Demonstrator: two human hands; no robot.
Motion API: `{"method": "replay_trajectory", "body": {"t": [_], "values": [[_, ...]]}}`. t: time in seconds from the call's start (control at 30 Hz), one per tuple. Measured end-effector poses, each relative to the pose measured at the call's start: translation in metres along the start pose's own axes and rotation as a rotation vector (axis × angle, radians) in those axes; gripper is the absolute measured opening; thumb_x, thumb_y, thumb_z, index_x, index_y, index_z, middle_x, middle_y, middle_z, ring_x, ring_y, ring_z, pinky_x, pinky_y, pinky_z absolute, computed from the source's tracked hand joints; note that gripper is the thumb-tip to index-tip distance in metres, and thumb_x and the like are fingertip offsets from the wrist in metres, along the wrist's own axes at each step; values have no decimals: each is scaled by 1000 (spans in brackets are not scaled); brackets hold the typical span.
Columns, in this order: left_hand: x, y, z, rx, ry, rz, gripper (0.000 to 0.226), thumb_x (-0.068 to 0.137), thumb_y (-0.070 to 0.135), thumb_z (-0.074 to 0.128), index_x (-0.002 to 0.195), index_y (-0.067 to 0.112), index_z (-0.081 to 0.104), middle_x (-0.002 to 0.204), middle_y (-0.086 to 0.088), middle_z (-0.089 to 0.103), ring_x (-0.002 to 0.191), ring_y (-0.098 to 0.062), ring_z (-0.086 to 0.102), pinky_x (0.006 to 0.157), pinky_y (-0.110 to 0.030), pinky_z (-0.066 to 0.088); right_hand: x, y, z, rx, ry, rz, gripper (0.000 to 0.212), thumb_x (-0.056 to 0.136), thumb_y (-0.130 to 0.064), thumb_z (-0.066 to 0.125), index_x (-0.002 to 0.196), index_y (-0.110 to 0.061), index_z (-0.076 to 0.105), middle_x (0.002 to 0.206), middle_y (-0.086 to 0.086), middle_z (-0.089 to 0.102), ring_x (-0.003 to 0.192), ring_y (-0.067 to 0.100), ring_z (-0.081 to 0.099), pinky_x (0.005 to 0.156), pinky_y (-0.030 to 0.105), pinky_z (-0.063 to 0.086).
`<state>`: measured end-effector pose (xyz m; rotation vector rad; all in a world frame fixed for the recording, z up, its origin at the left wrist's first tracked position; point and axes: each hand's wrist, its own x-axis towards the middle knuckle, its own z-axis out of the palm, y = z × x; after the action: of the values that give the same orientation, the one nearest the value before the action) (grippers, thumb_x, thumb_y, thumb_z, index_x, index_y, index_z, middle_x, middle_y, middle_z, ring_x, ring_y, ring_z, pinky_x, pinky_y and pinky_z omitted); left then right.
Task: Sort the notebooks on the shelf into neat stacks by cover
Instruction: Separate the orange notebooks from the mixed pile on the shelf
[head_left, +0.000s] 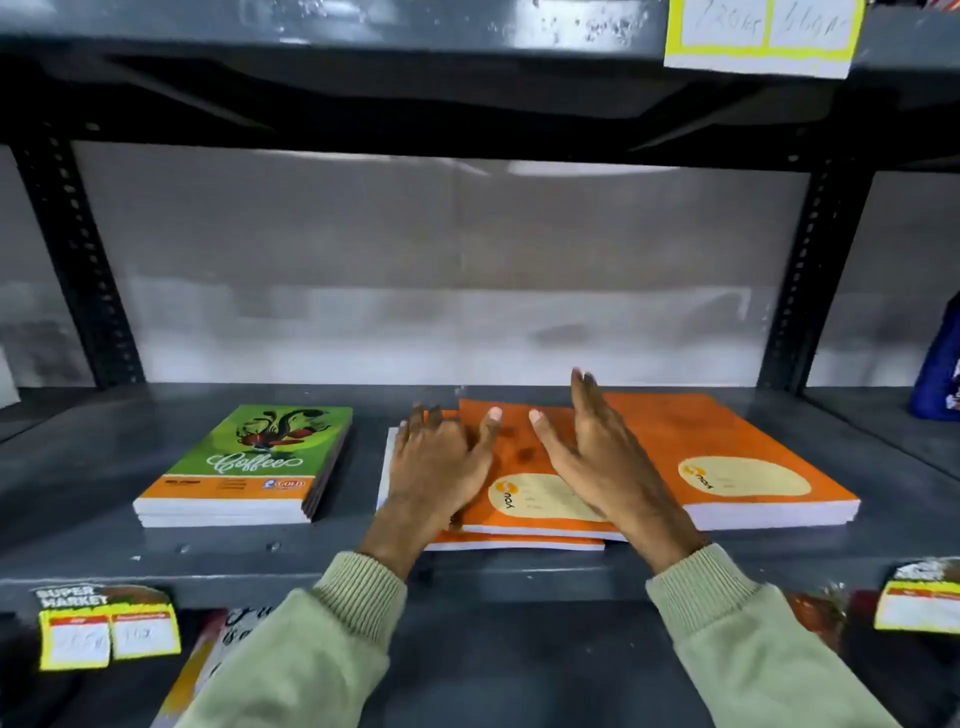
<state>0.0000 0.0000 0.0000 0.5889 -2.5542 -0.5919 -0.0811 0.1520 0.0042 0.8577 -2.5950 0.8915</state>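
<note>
On the dark metal shelf (93, 561) lie three groups of notebooks. A neat stack with a green "Coffee" cover (249, 462) sits at the left. A thick stack of orange notebooks (727, 457) lies at the right. Between them a looser orange pile (524, 499) lies askew, its top notebook overlapping the right stack. My left hand (436, 467) rests flat on the left side of this pile, fingers spread. My right hand (597, 452) stands on edge on top of the pile, against the right stack, fingers straight. Neither hand grips anything.
Black perforated uprights (78, 249) (815, 270) frame the bay, and an upper shelf (363, 31) hangs overhead. Yellow-bordered price labels (109, 631) (919, 608) stick to the front lip. A blue object (940, 374) stands in the bay at the right. Printed items show below.
</note>
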Motion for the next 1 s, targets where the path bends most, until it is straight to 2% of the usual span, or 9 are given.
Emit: {"method": "replay_trajectory", "body": {"t": [0.13, 0.27, 0.4, 0.47, 0.53, 0.6, 0.7, 0.8, 1.0], "values": [[1, -1, 11, 3, -131, -76, 57, 87, 65, 44, 95, 12, 62, 141, -17, 53, 139, -39, 37, 116, -55, 25, -9, 17, 18, -183, -181, 53, 73, 93, -62, 28, 148, -13, 32, 153, 10, 40, 139, 29, 38, 114, 44, 30], [3, 5, 12, -156, -124, -116, 39, 87, 52, 57, 91, 14, 62, 96, -4, 72, 94, -25, 70, 91, -44, 54, -12, 12, 21, -137, -178, 87, 66, 95, -58, 28, 144, -15, 40, 154, 8, 39, 143, 29, 30, 116, 48, 17], [-3, 9, 4, -293, -117, -182, 25, 93, 32, 61, 73, 18, 53, 80, 1, 65, 70, -14, 65, 58, -21, 47, -15, 6, 20, -107, -192, 89, 66, 93, -61, 29, 136, -17, 49, 148, 6, 46, 141, 29, 32, 114, 53, 14], [-4, 9, 1, -348, -109, -172, 20, 94, 25, 61, 76, 19, 55, 86, 4, 64, 83, -20, 69, 61, -20, 49, -15, 9, 16, -97, -117, 110, 61, 91, -61, 33, 125, -15, 54, 138, 9, 53, 135, 31, 40, 111, 52, 24], [-9, 11, -5, -357, -92, -172, 14, 95, 22, 60, 100, 9, 60, 97, 3, 59, 96, -20, 65, 71, -22, 45, -14, 15, 14, -76, -72, 153, 63, 88, -62, 38, 120, -11, 53, 130, 15, 57, 129, 35, 45, 108, 48, 34], [-12, 11, -6, -407, -65, -187, 36, 94, 19, 61, 125, 4, 52, 116, -4, 61, 110, -23, 61, 78, -23, 40, -15, 16, 13, -9, -132, 190, 66, 84, -64, 44, 124, -11, 49, 126, 14, 60, 124, 35, 51, 104, 44, 41], [-18, 8, -6, -517, 29, -180, 46, 93, 14, 63, 135, 8, 46, 134, -7, 58, 122, -25, 57, 88, -27, 43, -20, 17, 9, 170, -119, 164, 70, 86, -56, 55, 140, -15, 38, 136, 7, 57, 127, 31, 51, 106, 38, 41], [-22, 3, -13, -667, 147, -157, 41, 91, 7, 63, 131, 12, 55, 118, 2, 64, 114, -24, 63, 95, -41, 53, -25, 19, 0, 443, -35, 142, 64, 88, -44, 61, 144, -28, 34, 135, -5, 57, 123, 19, 56, 102, 29, 41], [-20, 28, -31, -1106, 192, -188, 35, 90, 4, 63, 122, 18, 64, 97, 9, 74, 79, -13, 75, 67, -33, 60, -32, 36, -38, 965, 18, 111, 57, 93, -11, 60, 143, -34, 41, 126, -27, 57, 111, -10, 58, 100, 26, 46]]}}
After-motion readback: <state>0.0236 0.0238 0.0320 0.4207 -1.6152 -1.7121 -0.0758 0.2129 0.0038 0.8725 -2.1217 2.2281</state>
